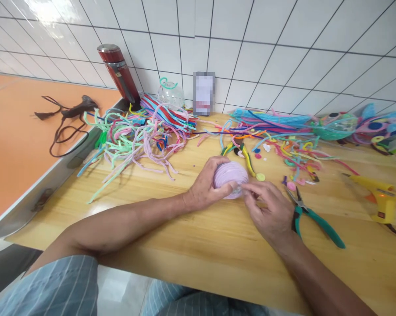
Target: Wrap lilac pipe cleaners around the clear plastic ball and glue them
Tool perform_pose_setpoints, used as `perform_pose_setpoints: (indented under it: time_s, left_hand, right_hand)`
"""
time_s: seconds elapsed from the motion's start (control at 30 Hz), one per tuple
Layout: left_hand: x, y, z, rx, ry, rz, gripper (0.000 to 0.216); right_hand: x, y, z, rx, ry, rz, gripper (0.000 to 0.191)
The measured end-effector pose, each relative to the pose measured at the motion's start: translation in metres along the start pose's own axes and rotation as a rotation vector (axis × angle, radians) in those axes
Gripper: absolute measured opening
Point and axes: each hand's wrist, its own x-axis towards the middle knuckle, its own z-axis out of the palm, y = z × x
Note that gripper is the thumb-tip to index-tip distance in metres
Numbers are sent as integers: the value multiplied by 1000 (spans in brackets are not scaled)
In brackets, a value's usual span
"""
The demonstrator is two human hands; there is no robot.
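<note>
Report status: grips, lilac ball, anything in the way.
Left grip holding lilac ball. Right grip at its right side. Nothing blocking ball; green-handled pliers beside right grip.

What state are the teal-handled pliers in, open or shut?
Open: the teal-handled pliers lie on the table beside the right hand, their jaws parted at the tips and their handles spread.

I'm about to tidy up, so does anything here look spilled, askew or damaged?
No clear damage, just disorder: pale green and lilac pipe cleaners lie tangled at the left, unlike the neater bundle by the wall; small scraps are strewn right of centre; green-handled pliers lie spread open beside the right hand.
</note>
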Motion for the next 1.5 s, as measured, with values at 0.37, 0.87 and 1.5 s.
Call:
perform_pose_setpoints:
  time_s: [0.37, 0.87, 1.5]
  left_hand:
    - [1, -1, 4, 5, 11, 33, 57]
    - [5, -5, -4, 33, -103, 51, 71]
    - [5, -1, -8, 33, -112, 33, 68]
  right_hand:
    - [-1, 3, 2, -23, 0, -50, 30]
    - [2, 7, 2, -87, 21, -62, 32]
    - [-5, 12, 2, -77, -1, -66, 34]
